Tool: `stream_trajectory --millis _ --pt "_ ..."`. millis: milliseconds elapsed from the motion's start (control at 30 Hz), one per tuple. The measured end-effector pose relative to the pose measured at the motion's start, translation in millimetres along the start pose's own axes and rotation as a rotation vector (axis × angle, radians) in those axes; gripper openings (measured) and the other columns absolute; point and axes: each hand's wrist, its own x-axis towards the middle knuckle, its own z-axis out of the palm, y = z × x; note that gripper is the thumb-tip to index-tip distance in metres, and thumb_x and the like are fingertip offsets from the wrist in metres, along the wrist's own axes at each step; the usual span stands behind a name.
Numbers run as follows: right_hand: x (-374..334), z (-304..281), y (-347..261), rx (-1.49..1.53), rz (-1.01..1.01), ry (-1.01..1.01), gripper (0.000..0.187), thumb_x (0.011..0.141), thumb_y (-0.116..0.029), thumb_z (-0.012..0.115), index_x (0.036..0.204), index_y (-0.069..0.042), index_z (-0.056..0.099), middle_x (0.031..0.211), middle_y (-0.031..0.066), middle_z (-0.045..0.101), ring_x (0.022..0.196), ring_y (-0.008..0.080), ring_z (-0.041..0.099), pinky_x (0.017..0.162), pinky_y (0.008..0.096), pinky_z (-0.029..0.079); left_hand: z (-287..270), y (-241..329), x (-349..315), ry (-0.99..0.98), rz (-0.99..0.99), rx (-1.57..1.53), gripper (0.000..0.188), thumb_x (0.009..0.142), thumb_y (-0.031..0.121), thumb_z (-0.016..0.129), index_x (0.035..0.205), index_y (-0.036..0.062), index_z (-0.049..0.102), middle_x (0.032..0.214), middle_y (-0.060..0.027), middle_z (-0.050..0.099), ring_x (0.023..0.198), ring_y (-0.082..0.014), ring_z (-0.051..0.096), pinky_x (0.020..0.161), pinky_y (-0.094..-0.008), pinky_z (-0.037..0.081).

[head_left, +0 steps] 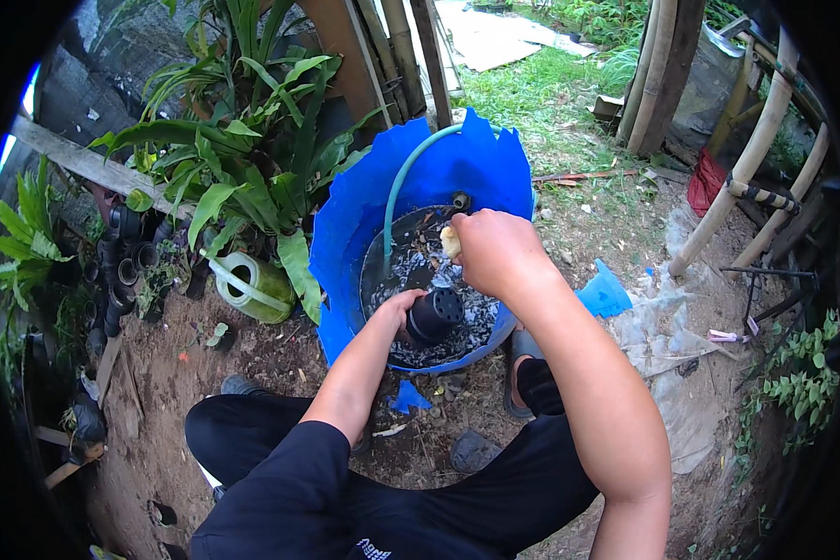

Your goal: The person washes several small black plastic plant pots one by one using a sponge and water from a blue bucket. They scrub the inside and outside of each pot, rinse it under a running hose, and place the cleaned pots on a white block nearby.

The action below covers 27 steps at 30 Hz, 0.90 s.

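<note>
Through my head feed I see the left hand [403, 306] grasping a black pot [429, 322], its holed base turned upward, at the centre of the frame. Just above it in the frame, the right hand [497, 245] has its fingers clenched round a pale yellow lump [451, 243]. Around the pot stands a jagged-rimmed blue tub [343, 245], a green hose [398, 191] curving down into its murky water [423, 276].

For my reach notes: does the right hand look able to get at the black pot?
Probably yes: the left hand holds the black pot near the right hand, with nothing visible between. The pale yellow piece in the right hand might hamper a full grip.
</note>
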Motion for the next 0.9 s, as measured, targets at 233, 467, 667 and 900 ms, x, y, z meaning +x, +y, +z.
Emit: stream_trajectory --millis 233,467,667,900 --pt "6 -3 -7 -0.036 0.024 -0.047 0.043 0.086 -0.023 0.079 0.126 -0.011 0.070 0.106 0.0164 0.074 0.104 0.0347 0.071 0.088 0.0465 0.058 13 27 -35 0.546 0.553 0.538 0.051 0.085 0.047 0.078 0.107 0.0012 0.077 0.104 -0.0144 0.078 0.090 -0.0301 0.075 0.082 -0.0473 0.059" --pt "12 -10 -11 -0.024 0.066 -0.057 0.036 0.088 -0.024 0.077 0.121 -0.012 0.070 0.104 0.0187 0.075 0.102 0.0394 0.071 0.088 0.0499 0.057 -2 78 -164 0.475 0.854 0.219 0.063 0.079 0.057 0.084 0.087 -0.0056 0.078 0.087 -0.0138 0.076 0.079 -0.0236 0.073 0.073 -0.0380 0.057" --pt "19 0 -15 -0.035 0.062 -0.036 0.032 0.085 -0.023 0.076 0.115 -0.011 0.072 0.104 0.0186 0.075 0.101 0.0396 0.071 0.087 0.0503 0.058 -101 91 -322 0.527 1.056 0.649 0.074 0.070 0.075 0.083 0.081 0.0012 0.078 0.079 -0.0103 0.074 0.070 -0.0190 0.070 0.066 -0.0343 0.054" --pt "40 18 -25 0.040 -0.115 0.014 0.036 0.080 -0.014 0.083 0.113 -0.003 0.071 0.100 0.0243 0.073 0.099 0.0441 0.070 0.084 0.0502 0.055 -269 -21 -446 0.684 1.280 0.066 0.060 0.085 0.057 0.082 0.105 0.0015 0.076 0.089 -0.0048 0.074 0.080 -0.0114 0.066 0.076 -0.0301 0.053"
